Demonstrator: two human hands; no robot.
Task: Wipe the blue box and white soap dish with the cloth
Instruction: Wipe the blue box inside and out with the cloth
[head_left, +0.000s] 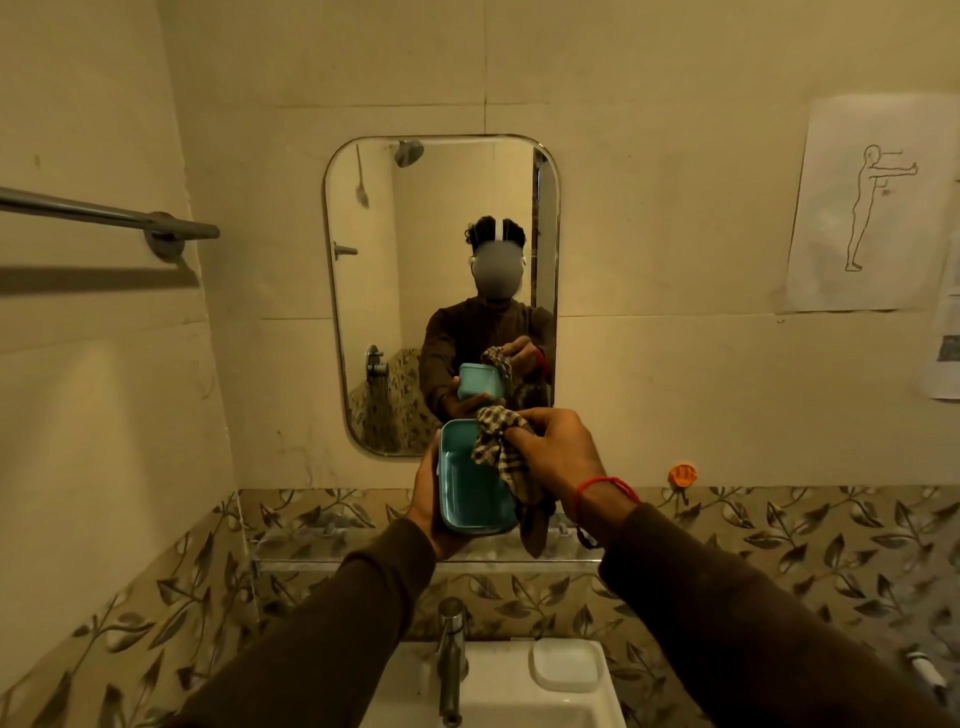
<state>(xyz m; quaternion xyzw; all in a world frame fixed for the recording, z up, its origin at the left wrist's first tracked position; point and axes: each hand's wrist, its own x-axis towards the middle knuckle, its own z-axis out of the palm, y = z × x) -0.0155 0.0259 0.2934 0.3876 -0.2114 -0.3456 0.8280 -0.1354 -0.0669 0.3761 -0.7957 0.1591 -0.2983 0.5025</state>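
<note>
1. White ceramic nearest the viewer: the sink (519, 691) with a steel tap (450, 665) at its back edge. The white soap dish (566, 664) sits on the rim just right of the tap, untouched.
2. Above the sink, both brown sleeves reach forward. The left hand (423, 499) cups the blue box (470, 480) from below and from its left side, fingers wrapped around it; open face towards the person, long axis running roughly away from them.
3. The right hand (553, 457) is closed, bunching the checked cloth (498, 452) between fingertips and thumb. Cloth rests on the box's far right rim; its tail hangs down the right side.
4. Judgement: box wipe in progress, dish not yet done. The dish lies below and towards the person from the cloth hand, on the right, so the right hand is nearer to it.
5. Behind the hands: a glass shelf (415, 564), then the wall mirror (441, 234) repeating the same grip.
</note>
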